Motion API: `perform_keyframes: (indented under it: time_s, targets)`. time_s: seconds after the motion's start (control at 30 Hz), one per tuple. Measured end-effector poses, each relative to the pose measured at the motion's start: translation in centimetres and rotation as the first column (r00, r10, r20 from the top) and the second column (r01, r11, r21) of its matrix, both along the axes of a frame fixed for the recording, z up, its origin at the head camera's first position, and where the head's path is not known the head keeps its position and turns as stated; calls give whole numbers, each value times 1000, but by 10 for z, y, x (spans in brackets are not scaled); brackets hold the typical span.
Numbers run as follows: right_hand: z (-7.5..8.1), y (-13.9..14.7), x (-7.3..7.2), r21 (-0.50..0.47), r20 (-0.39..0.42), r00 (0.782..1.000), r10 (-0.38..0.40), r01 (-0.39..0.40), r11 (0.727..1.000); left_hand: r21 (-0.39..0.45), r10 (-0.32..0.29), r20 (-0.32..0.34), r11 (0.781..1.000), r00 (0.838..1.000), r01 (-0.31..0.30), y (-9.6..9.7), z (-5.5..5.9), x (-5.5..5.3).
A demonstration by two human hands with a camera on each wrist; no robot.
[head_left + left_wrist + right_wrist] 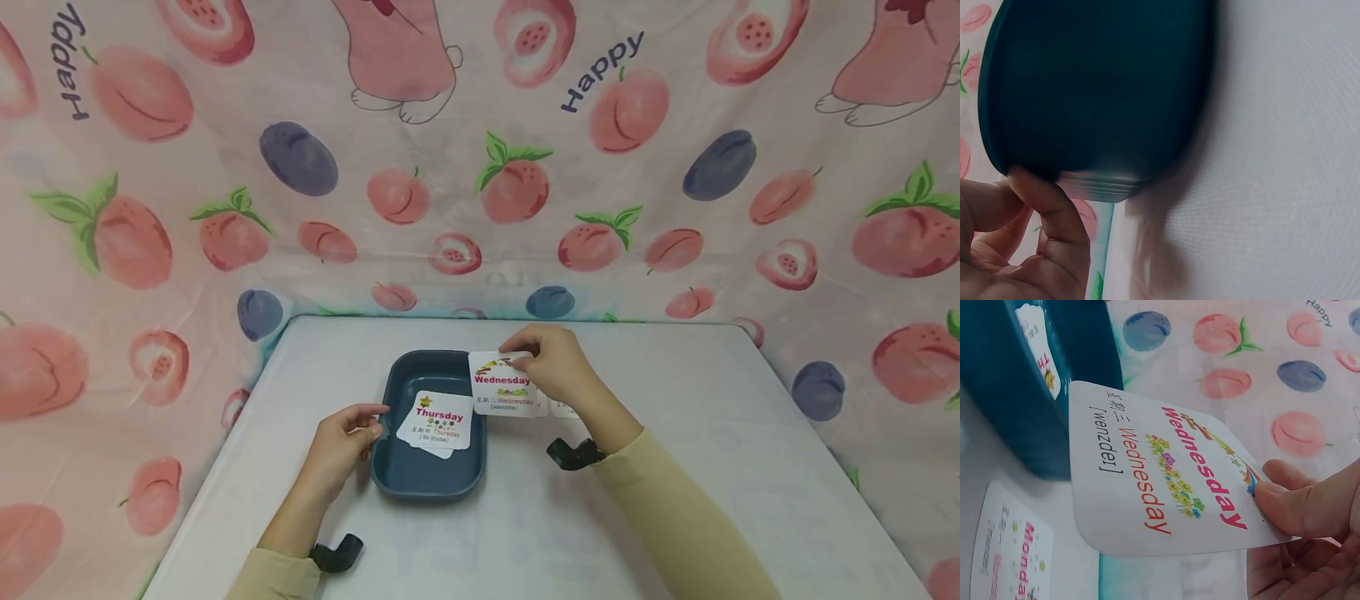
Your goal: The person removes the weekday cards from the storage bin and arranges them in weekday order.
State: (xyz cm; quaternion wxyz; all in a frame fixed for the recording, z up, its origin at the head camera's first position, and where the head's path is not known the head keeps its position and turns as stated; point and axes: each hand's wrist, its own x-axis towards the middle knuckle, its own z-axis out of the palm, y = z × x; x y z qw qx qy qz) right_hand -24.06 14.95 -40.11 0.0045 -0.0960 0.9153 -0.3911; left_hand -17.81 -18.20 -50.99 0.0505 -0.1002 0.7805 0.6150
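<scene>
A dark blue rectangular tray point(427, 487) lies on the table, and my left hand point(341, 442) grips its left rim between thumb and fingers. Inside it, a white Thursday card point(441, 421) rests on at least one other card, whose edge shows below. My right hand point(555, 367) pinches a Wednesday card point(1147, 469) by its edge between thumb and fingers. In the head view that card overlaps the tray's right rim; the right wrist view shows it tilted and raised. A Monday card point(1013, 550) lies on the table beside the tray, mostly hidden by the right hand in the head view.
The white table point(712, 400) meets a fruit-patterned cloth point(450, 167) at its back and sides. Black curved pieces point(573, 454) are on both wrists.
</scene>
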Motion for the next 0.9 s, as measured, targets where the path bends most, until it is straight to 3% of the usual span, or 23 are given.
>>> perform_keyframes:
  time_s: [0.37,0.9]
  targets:
    - [-6,41,0,38,-9,1000,-24,24,999,6,6,0,1000,1000,-6,-1,-1,1]
    - [-28,106,-3,92,30,997,-76,73,993,5,10,2,1000,1000,-10,0,-1,-1]
